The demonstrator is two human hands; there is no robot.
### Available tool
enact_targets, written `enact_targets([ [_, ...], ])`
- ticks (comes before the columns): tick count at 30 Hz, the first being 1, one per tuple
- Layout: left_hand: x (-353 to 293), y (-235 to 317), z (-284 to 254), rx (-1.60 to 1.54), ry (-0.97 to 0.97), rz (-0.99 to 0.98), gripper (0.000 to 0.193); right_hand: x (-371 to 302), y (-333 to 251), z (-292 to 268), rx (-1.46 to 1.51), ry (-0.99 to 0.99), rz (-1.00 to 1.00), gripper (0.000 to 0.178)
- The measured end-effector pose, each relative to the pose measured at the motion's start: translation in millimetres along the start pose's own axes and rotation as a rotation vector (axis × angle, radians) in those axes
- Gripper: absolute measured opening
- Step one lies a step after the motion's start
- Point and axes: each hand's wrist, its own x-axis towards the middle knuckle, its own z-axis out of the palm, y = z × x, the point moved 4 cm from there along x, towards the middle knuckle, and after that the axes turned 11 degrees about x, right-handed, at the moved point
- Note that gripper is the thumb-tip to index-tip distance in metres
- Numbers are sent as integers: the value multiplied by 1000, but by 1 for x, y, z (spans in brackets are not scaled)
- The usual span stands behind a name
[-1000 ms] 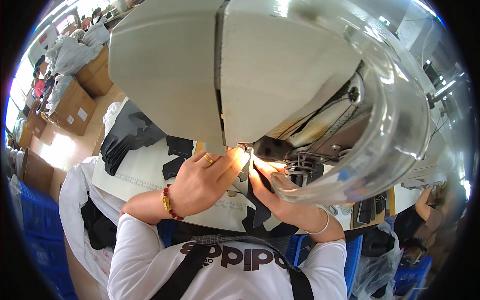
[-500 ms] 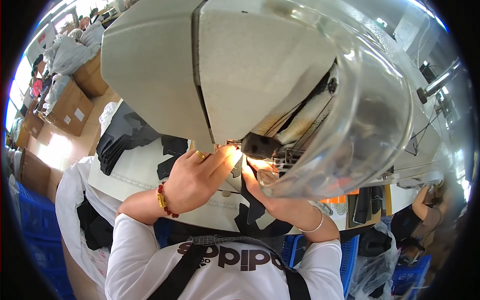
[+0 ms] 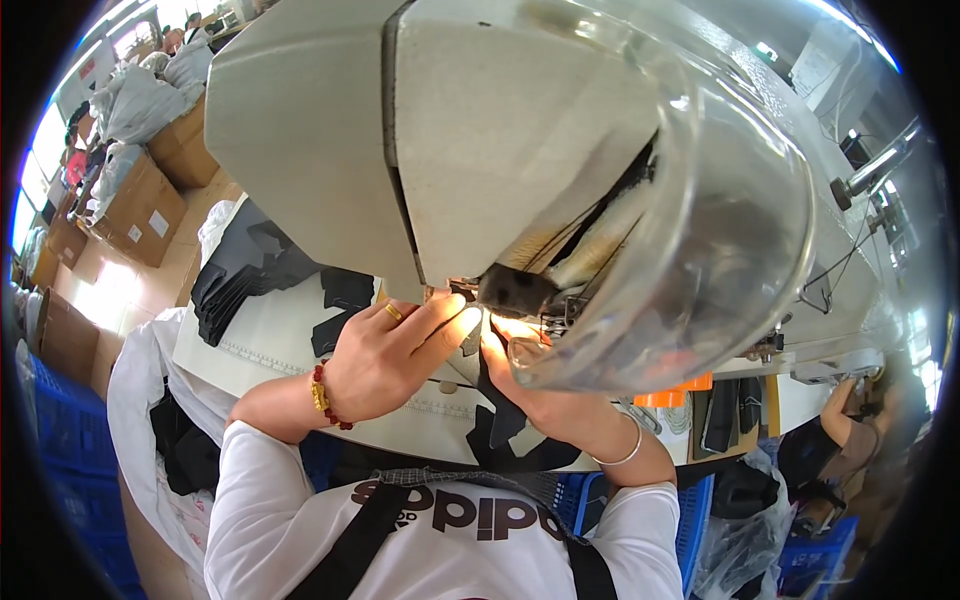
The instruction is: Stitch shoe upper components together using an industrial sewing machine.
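Dark fabric piece [image 3: 505,418]: between the two hands on the pale tabletop [image 3: 262,341], upper end running in under the sewing machine head [image 3: 530,130], by the lit needle area.
Long axis: roughly fore-and-aft; far end points up into the machine, near end toward the wearer's body, slanting a little to the right as it comes back.
Left hand [image 3: 383,352]: palm down, left of the work. Long fingers stretched out and close together, tips beside the lit spot; whether they pinch or only press, cannot tell.
Right hand [image 3: 535,398]: on the right side of the piece, fingers reaching forward along it, partly behind the clear curved guard [image 3: 745,230]. Spread or pinching: cannot tell.
Why this hold: probably one hand on each side keeps the material flat and steers its edge; near end left free, likely so it can trail without dragging.
Small grey patch [image 3: 471,342]: just beside the left fingertips; can't tell if it belongs to the same piece.
Angular dark cutout [image 3: 528,456]: close to the body, at the table's front edge; join or overlap with the held piece unclear.
Fanned dark stack [image 3: 232,285]: left on the table, overlapped, perhaps for easy picking one by one.
Orange object [image 3: 677,391]: right of the right hand, partly covered by the guard; kind unclear.
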Motion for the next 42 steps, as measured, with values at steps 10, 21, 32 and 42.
enact_targets([
  [10, -2, 0, 1, 35, 17, 29, 45, -5, 6, 7, 61, -39, 77, 35],
  [21, -3, 2, 5, 45, 32, 52, 47, -9, 7, 9, -267, -196, 34, 39],
  [32, -1, 1, 4, 9, 115, 52, 36, 0, 2, -1, 108, -35, 91, 38],
  [42, 1, -2, 8, 29, 8, 13, 35, 4, 6, -4, 67, -48, 28, 39],
])
